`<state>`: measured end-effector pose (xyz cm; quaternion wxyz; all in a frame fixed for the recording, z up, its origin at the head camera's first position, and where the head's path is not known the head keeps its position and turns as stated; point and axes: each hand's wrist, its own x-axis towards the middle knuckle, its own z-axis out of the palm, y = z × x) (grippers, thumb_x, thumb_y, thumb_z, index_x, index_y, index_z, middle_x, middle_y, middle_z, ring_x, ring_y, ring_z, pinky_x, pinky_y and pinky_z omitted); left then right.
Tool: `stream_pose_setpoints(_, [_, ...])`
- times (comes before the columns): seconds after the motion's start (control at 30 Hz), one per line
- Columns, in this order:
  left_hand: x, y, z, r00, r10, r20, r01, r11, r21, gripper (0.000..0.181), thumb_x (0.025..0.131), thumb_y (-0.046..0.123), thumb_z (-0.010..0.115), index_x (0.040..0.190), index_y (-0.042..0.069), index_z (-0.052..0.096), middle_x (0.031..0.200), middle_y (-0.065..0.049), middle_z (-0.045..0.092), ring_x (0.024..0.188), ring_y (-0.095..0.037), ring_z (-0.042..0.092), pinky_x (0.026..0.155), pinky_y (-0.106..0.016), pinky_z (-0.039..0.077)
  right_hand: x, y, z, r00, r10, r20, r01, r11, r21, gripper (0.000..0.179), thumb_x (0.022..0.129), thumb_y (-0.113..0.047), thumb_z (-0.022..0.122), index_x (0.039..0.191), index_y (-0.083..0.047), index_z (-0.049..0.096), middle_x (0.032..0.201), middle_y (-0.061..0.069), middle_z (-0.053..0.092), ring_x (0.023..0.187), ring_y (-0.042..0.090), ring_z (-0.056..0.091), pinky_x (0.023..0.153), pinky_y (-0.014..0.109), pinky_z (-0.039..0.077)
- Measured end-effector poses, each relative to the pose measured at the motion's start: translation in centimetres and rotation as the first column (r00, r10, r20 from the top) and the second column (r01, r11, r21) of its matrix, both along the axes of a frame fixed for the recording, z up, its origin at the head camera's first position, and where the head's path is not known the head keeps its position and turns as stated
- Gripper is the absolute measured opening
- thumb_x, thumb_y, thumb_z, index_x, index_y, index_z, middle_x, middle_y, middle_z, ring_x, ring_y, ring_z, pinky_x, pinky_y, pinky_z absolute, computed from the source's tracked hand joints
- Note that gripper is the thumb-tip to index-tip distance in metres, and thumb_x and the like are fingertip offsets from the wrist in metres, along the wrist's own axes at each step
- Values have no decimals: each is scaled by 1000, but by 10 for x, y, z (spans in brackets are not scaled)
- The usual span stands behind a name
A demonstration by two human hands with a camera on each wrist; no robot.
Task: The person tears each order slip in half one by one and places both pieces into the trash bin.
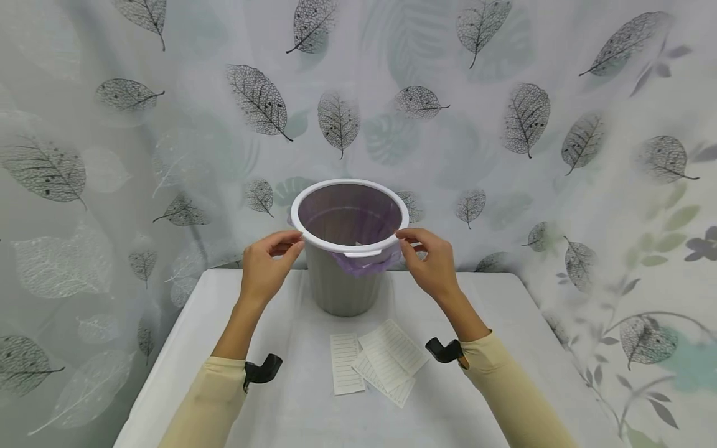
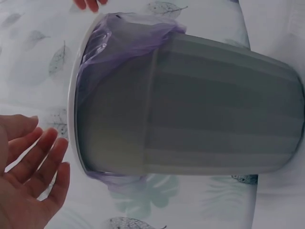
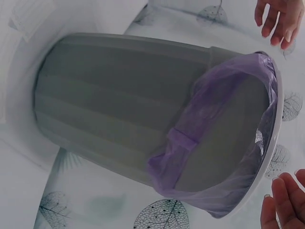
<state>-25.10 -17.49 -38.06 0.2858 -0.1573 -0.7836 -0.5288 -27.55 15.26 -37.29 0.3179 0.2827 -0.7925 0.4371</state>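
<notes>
A grey ribbed trash bin (image 1: 344, 289) with a white rim ring (image 1: 350, 182) stands upright at the back of the table. A thin purple trash bag (image 1: 366, 267) lines it, and its edge hangs out below the ring in loose folds. My left hand (image 1: 266, 264) is at the left of the rim; in the left wrist view its loosely bent fingers (image 2: 40, 157) show beside the ring, holding nothing. At the right side my right hand (image 1: 431, 261) has its fingertips close to the ring. The right wrist view shows those fingers (image 3: 283, 200) relaxed, with nothing between them.
Several white lined paper slips (image 1: 392, 354) lie overlapping on the white-covered table (image 1: 448, 404) in front of the bin, with one slip (image 1: 346, 367) at their left. Behind the bin hangs a leaf-patterned curtain (image 1: 370, 74). A small pale scrap shows inside the bin.
</notes>
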Motion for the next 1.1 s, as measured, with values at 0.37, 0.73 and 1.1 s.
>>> stream_pose_setpoints(0.37, [10,2,-23,999,-38,23,38,999,3,11,96,9,78,105,4,78,95,-4,77,83,-19,73,78,-22,55,15,3,-18,998,8,62,-8,1000,3,15,96,2,69,109,-1,76,106,5,76,94,21,70,76,34,58])
stream_pose_setpoints(0.73, [17,8,-61,981,-31,191,39,999,-37,16,96,11,77,108,2,78,95,-2,76,85,-19,71,78,-30,56,23,-1,-55,992,33,118,-35,999,14,17,92,6,72,108,0,76,103,5,77,92,24,72,72,41,60])
stream_pose_setpoints(1.1, [18,18,-91,960,-27,279,49,996,-71,12,94,9,78,105,6,79,95,-1,75,85,-18,70,80,-36,57,33,1,-91,978,-15,206,-3,996,89,16,93,4,71,108,-1,75,100,4,76,90,22,71,71,40,60])
